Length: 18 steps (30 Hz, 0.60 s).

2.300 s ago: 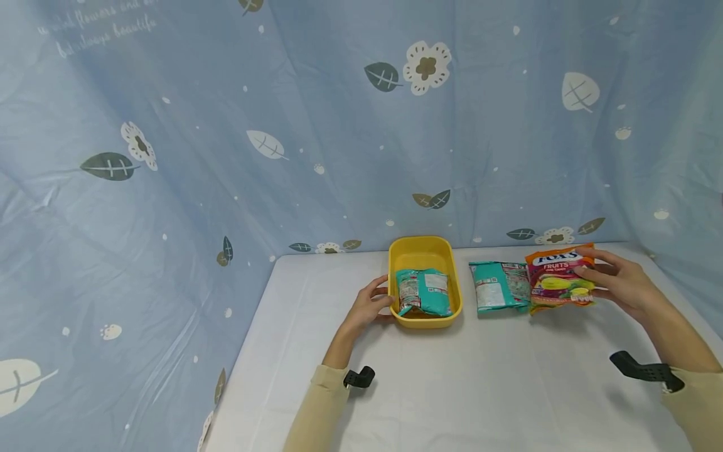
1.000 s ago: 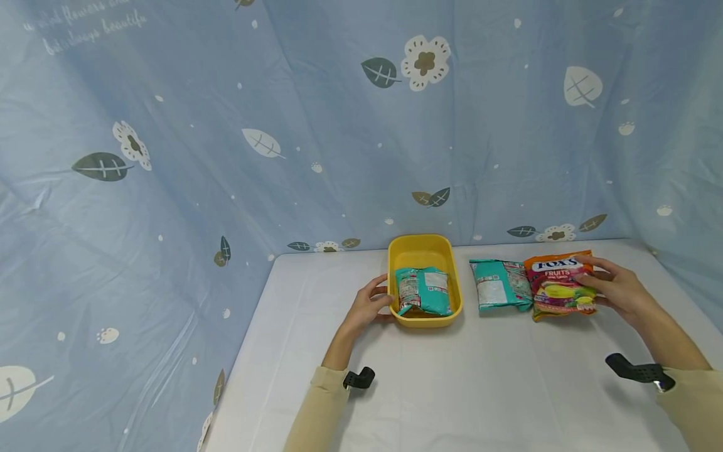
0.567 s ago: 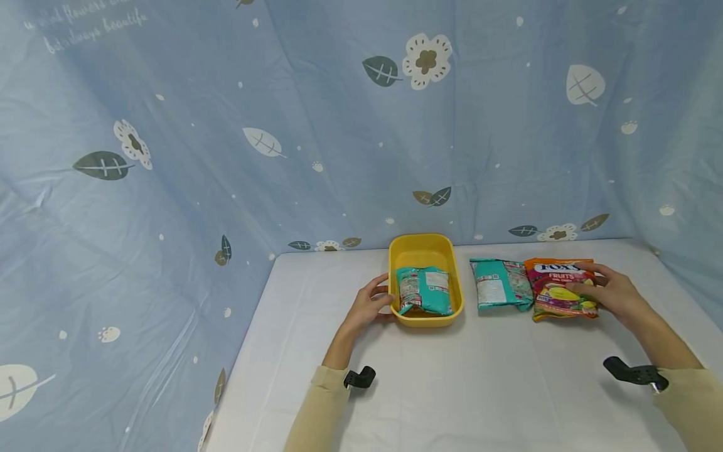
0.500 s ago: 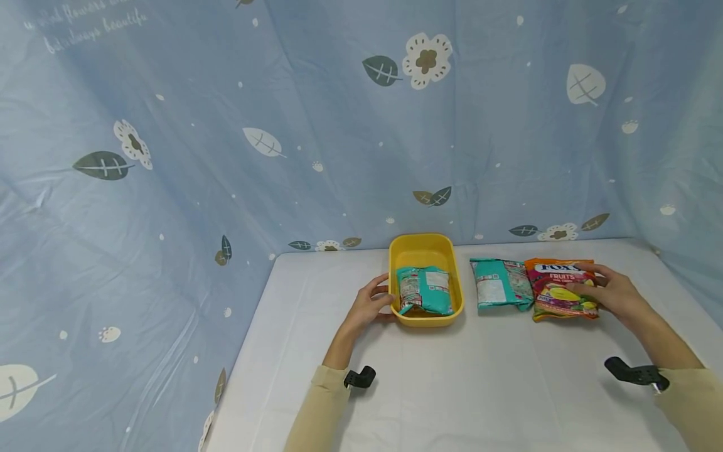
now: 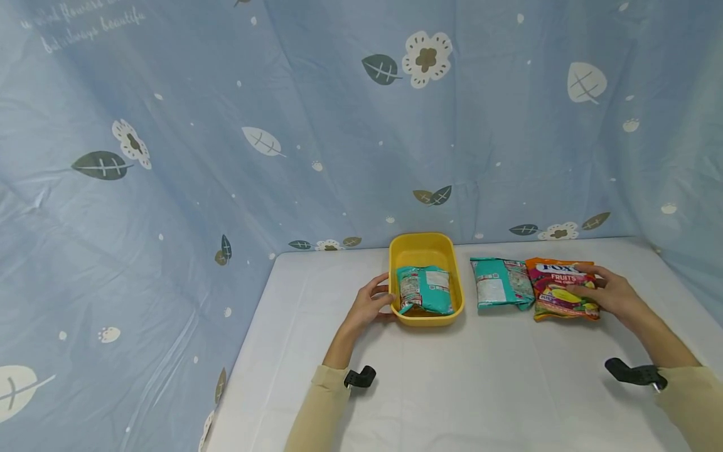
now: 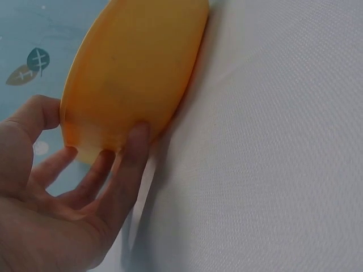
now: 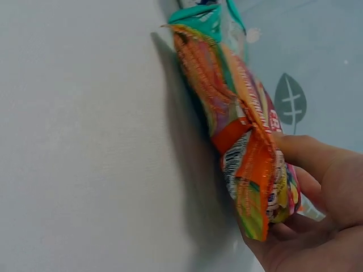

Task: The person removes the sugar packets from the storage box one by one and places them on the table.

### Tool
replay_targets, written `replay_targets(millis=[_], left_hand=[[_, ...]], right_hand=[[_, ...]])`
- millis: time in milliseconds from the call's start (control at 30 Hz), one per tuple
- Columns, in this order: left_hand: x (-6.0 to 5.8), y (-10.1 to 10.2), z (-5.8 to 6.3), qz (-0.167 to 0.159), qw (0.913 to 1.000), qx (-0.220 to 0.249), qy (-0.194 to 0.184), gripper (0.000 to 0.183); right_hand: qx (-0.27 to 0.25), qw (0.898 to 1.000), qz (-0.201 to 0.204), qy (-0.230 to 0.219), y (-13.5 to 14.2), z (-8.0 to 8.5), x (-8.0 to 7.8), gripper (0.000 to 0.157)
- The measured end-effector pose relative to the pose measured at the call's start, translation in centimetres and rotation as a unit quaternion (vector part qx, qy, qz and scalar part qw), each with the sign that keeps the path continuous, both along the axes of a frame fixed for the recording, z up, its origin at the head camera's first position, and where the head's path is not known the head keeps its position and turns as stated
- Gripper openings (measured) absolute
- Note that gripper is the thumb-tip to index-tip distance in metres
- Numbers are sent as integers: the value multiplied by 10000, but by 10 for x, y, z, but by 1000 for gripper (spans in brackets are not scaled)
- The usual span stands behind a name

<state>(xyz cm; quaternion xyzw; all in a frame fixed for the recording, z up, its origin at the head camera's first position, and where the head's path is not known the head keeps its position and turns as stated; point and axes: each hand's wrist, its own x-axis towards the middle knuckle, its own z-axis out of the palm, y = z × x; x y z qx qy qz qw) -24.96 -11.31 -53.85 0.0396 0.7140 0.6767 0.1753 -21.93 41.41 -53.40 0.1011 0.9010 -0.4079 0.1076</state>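
Observation:
My right hand (image 5: 618, 295) holds an orange and purple bag of Fox's fruit candy (image 5: 556, 295) by its right side, thumb on the printed front. In the right wrist view the bag's crimped orange end (image 7: 258, 170) shows, with fingers under its edge. The candy bag's left edge meets a teal packet (image 5: 499, 285) on the table. My left hand (image 5: 364, 311) grips the left wall of a yellow plastic container (image 5: 420, 251), thumb at the rim and fingers against the outer side (image 6: 136, 68). Inside the container's near half lies another teal packet (image 5: 425, 290), printed side up.
A white cloth covers the table (image 5: 452, 389). Blue curtain (image 5: 339, 125) with leaves and flowers hangs behind and along the left side. A black wrist camera mount (image 5: 359, 377) sits on the left sleeve, and a similar mount (image 5: 635, 372) on the right.
My right hand has brought the candy bag down and slightly nearer, from tilted up to lying flatter beside the teal packet. During the last half second it barely moves. The left hand stays put.

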Motion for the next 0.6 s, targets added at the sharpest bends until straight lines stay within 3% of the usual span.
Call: replay_targets(millis=[267,600], left_hand=[[1,0,1,8,10000,-5,2,62],[1,1,1,22,10000,-15,-4,62]], right_hand=[[442,9989,89,141,-7,3,1,92],[616,9976,27,326,-11,0,3,93]])
